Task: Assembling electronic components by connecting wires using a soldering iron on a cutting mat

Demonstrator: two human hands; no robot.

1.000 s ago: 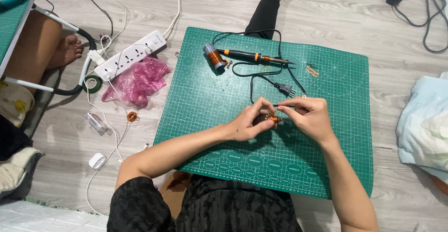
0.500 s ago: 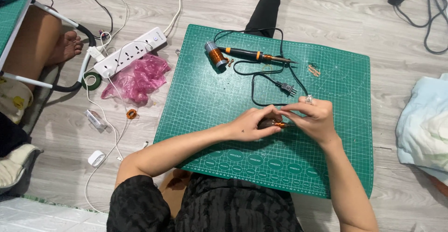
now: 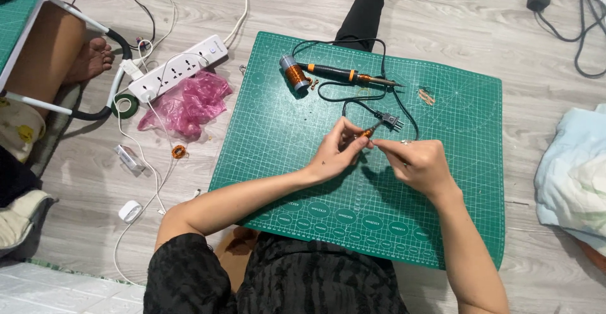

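Observation:
My left hand point(image 3: 338, 150) and my right hand point(image 3: 416, 161) meet over a green cutting mat point(image 3: 284, 137) on the floor. Between their fingertips they pinch a small copper-coloured piece point(image 3: 367, 133), thin and partly hidden by my fingers. Just beyond it lies a black mains plug point(image 3: 391, 121) on a black cord. A soldering iron point(image 3: 347, 75) with a black and orange handle rests at the far side of the mat. Next to it lies a spool of copper wire point(image 3: 294, 74).
A white power strip point(image 3: 177, 68), a pink plastic bag point(image 3: 186, 102), a roll of green tape point(image 3: 126, 106) and white cables lie left of the mat. Another person's bare foot point(image 3: 88, 58) is at far left. Pale cloth point(image 3: 571, 175) lies at right.
Both hands stay together over the mat, working the small copper piece; they have shifted slightly toward the plug. Nothing else has moved.

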